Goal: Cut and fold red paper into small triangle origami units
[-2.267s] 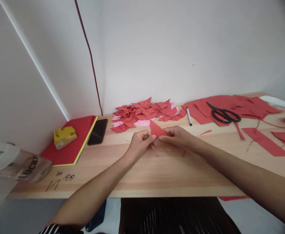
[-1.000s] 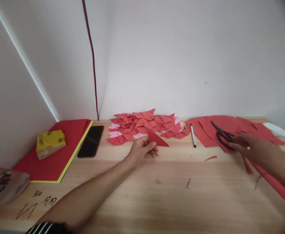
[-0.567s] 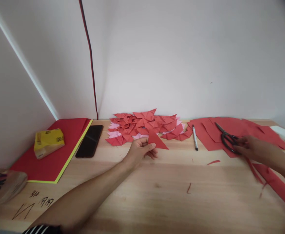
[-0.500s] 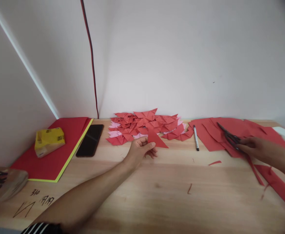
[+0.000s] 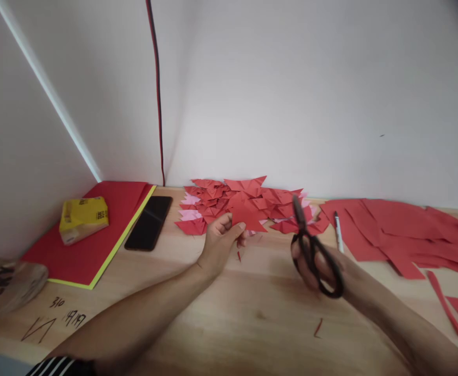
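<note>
My left hand [image 5: 224, 241] pinches a folded piece of red paper [image 5: 248, 216] between thumb and fingers, above the wooden table. Just behind it lies a pile of folded red and pink paper pieces [image 5: 209, 196], partly hidden by the held paper. My right hand [image 5: 317, 263] is closed around black-handled scissors [image 5: 310, 256], which are slightly blurred. Their blades point up and away from me, and they are apart from the paper in my left hand.
Red paper sheets [image 5: 377, 230] lie at the right, a marker [image 5: 338, 232] at their left edge. To the left are a black phone [image 5: 149, 223], red sheets [image 5: 75, 248] with a yellow edge and a yellow packet [image 5: 83, 219] on top. Paper scraps [image 5: 318, 328] dot the table.
My right hand has lifted the scissors off the red sheets at the right and brought them left toward the middle. My left hand still holds the red paper, and the view has shifted slightly.
</note>
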Available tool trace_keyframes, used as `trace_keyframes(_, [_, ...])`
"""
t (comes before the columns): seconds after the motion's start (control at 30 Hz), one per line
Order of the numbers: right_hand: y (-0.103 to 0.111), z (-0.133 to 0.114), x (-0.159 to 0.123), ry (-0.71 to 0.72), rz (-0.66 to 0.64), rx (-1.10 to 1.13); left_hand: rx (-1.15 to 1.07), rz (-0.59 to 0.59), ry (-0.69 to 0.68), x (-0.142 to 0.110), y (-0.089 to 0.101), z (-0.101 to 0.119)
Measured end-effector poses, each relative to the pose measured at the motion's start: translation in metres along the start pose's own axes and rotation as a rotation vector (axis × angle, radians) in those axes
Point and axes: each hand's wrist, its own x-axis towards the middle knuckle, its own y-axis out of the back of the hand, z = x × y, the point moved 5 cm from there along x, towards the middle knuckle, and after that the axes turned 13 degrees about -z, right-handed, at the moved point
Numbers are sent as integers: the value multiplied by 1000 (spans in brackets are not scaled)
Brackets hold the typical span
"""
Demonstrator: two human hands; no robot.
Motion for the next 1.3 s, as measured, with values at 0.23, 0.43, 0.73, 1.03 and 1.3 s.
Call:
trace_keyframes(0.23, [-21, -2, -11, 9, -223, -88, -14, 1, -23, 0, 3, -3])
trace_keyframes(0.43, [-19, 18, -10, -11, -255, -75, -14, 14, -15, 1, 2, -3])
trace_keyframes(0.73, [-20, -1, -10, -61, -226, -168, -28, -7, -1, 1, -1, -3])
trace_keyframes(1.03, [-22, 1, -6, -112, -193, -182, 1, -8, 36, 2, -1, -6])
trace_keyframes(1.3, [-24, 1, -4, -131, -174, -188, 9, -10, 81, 1, -3, -6])
